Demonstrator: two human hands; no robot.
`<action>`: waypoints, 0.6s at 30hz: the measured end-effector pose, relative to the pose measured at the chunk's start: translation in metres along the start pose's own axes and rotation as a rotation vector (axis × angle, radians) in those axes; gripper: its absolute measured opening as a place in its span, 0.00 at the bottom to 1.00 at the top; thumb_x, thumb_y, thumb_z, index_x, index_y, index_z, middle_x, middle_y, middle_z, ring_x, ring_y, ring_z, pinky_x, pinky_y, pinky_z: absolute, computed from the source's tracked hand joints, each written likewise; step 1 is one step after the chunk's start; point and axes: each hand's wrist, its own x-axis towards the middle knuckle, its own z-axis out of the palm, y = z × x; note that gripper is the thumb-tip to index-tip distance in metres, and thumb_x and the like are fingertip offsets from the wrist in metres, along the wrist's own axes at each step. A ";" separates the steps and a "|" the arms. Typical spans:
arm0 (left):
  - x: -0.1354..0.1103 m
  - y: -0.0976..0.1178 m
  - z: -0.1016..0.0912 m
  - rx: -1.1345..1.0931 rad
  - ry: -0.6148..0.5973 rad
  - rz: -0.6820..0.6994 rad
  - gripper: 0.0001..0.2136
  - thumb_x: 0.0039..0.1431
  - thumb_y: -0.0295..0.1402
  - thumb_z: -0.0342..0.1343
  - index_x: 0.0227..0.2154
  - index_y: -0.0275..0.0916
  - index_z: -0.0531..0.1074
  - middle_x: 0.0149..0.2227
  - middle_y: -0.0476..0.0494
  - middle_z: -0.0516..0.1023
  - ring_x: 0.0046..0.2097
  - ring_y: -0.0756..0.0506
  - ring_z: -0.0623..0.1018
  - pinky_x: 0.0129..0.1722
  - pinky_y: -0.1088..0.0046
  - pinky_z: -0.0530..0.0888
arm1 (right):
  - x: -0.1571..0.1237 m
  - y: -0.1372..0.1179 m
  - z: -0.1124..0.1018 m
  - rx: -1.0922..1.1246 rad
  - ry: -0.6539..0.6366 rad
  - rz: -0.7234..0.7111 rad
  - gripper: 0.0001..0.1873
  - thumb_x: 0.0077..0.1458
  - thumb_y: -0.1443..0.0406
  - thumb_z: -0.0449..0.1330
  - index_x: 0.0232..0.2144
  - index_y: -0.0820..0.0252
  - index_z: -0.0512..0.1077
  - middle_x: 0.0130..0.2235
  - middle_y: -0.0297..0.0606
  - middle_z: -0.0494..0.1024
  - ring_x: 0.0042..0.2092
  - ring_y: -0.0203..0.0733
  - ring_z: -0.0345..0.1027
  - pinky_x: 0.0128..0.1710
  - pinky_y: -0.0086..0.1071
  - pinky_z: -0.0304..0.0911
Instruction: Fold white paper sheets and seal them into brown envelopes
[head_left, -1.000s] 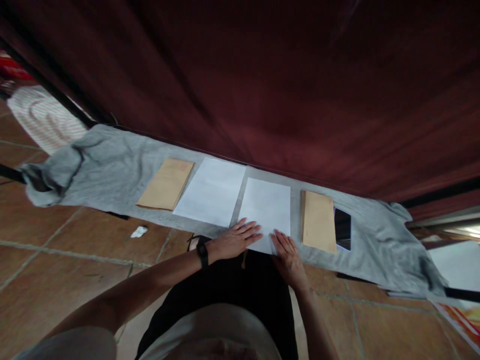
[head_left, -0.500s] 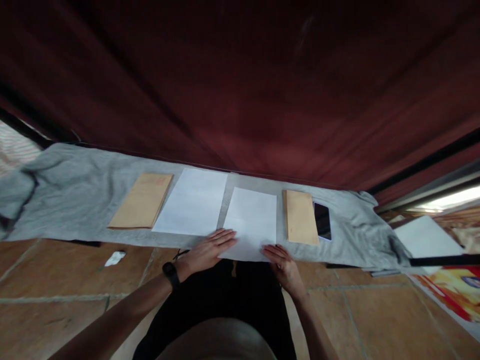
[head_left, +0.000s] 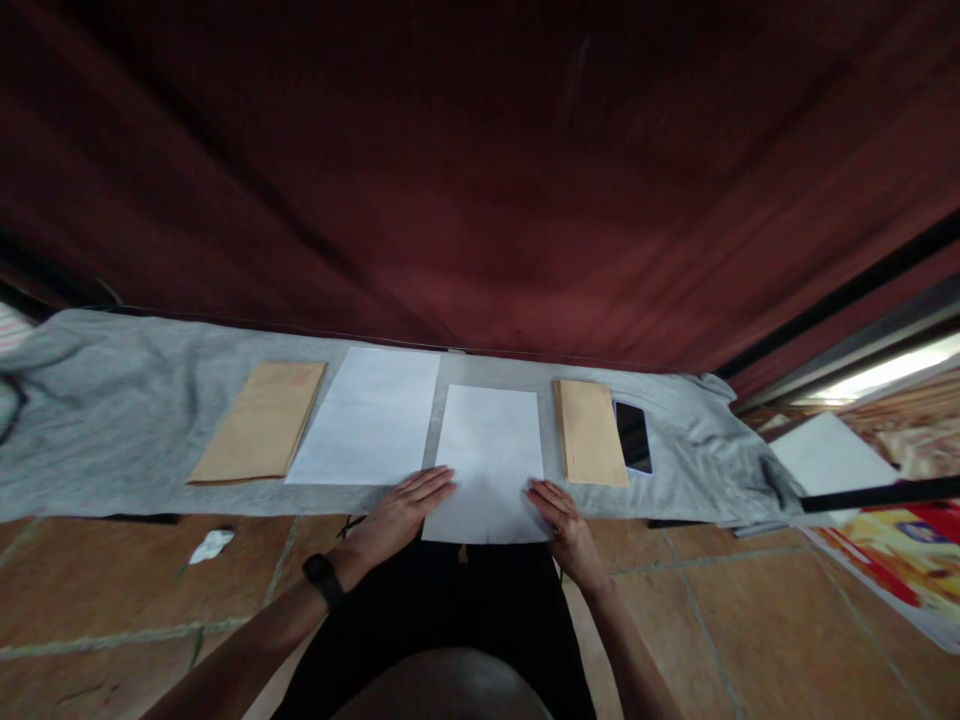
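A white sheet of paper [head_left: 489, 455] lies in front of me on a grey cloth [head_left: 112, 420], its near edge hanging over the cloth's edge. My left hand [head_left: 401, 512] rests flat with fingers stretched out at the sheet's near left corner. My right hand [head_left: 561, 518] touches the near right corner, fingers slightly bent. A second white sheet [head_left: 367, 415] lies to the left, with a brown envelope [head_left: 259, 435] beyond it. Another brown envelope [head_left: 589, 432] lies to the right, next to a dark phone [head_left: 632, 437].
A dark red curtain [head_left: 480, 170] hangs behind the cloth. The floor is brown tile [head_left: 97, 600] with a scrap of white paper [head_left: 210, 546]. At the right are a white board [head_left: 829, 455], a black bar [head_left: 877, 493] and a colourful print [head_left: 900, 560].
The white sheet has slid toward me, its near edge now past the cloth's edge. Both hands drew back with it, and the view turned to face the cloth more squarely.
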 end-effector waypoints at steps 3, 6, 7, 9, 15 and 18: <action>0.002 -0.002 0.000 -0.010 0.002 -0.014 0.37 0.49 0.11 0.43 0.61 0.44 0.67 0.65 0.47 0.66 0.66 0.47 0.65 0.66 0.61 0.64 | 0.003 -0.001 -0.003 -0.004 0.001 0.009 0.41 0.45 0.82 0.51 0.59 0.50 0.70 0.61 0.38 0.72 0.64 0.46 0.62 0.64 0.52 0.59; 0.003 -0.005 -0.002 -0.053 0.000 -0.014 0.37 0.46 0.10 0.43 0.58 0.45 0.70 0.62 0.48 0.71 0.63 0.48 0.70 0.66 0.60 0.65 | 0.006 -0.002 -0.008 0.026 -0.022 0.016 0.37 0.49 0.81 0.52 0.57 0.48 0.72 0.56 0.37 0.77 0.60 0.45 0.67 0.64 0.51 0.60; 0.003 -0.006 -0.003 -0.070 0.002 -0.013 0.37 0.46 0.10 0.43 0.57 0.45 0.71 0.61 0.48 0.73 0.62 0.48 0.71 0.65 0.60 0.65 | 0.007 -0.002 -0.010 0.035 -0.025 0.024 0.35 0.50 0.80 0.53 0.57 0.48 0.72 0.55 0.37 0.78 0.58 0.45 0.69 0.63 0.50 0.61; 0.003 -0.009 -0.005 -0.097 0.013 -0.009 0.35 0.48 0.11 0.44 0.56 0.45 0.72 0.60 0.47 0.74 0.61 0.47 0.71 0.65 0.59 0.66 | 0.009 -0.002 -0.011 0.047 -0.012 0.042 0.33 0.52 0.79 0.54 0.56 0.48 0.73 0.54 0.37 0.78 0.57 0.45 0.70 0.62 0.49 0.63; 0.014 -0.019 -0.009 -0.147 0.035 -0.035 0.24 0.54 0.15 0.48 0.48 0.43 0.77 0.58 0.44 0.76 0.59 0.44 0.73 0.63 0.57 0.67 | 0.020 -0.005 -0.008 0.035 0.033 0.100 0.26 0.52 0.77 0.56 0.50 0.51 0.77 0.52 0.40 0.80 0.55 0.47 0.71 0.58 0.47 0.65; 0.021 -0.023 -0.014 -0.223 0.041 -0.090 0.15 0.58 0.22 0.53 0.42 0.43 0.79 0.51 0.44 0.80 0.54 0.43 0.77 0.58 0.61 0.71 | 0.029 -0.007 -0.007 0.017 0.033 0.198 0.15 0.59 0.69 0.57 0.45 0.52 0.79 0.47 0.39 0.82 0.51 0.47 0.74 0.55 0.44 0.67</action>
